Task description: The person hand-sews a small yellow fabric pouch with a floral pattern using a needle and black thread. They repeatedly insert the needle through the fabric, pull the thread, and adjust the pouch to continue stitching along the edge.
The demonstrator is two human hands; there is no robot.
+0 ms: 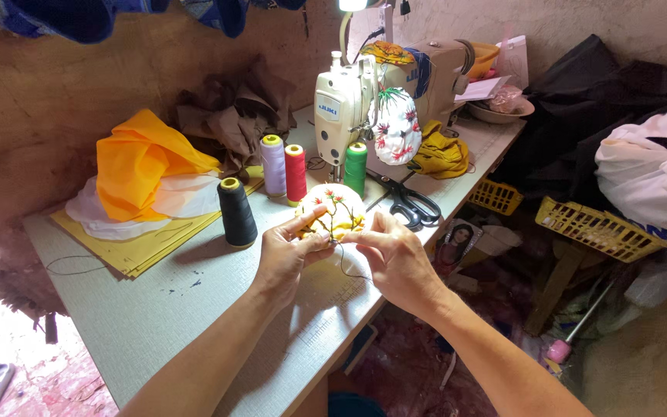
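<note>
Stitching by hand: both hands meet over a small round fabric piece (332, 207), pale yellow w/ a red-flower branch print, held just above the table (156, 309) edge in front of the sewing machine (341, 108). Left hand (287, 251) pinches the piece's near rim, thumb on top, fingers curled under. Right hand (391, 259) has thumb & forefinger pressed together at the same rim, looks like on a needle, tho too small to tell for sure; a dark thread (347, 266) loops down from that spot.

Step in hand, as I judge it: closing or edging the rim w/ a hand stitch. Next move calls for a steady grip w/ the left, and a clean pull w/ the right so the thread doesn't snag or knot.

Nearby on table: black thread cone (236, 212), lilac cone (273, 164), red cone (295, 173), green cone (356, 167), black scissors (411, 202) just right of the piece, orange cloth (144, 162) on yellow paper sheets (148, 243). A similar floral piece (396, 127) hangs at the machine.
</note>
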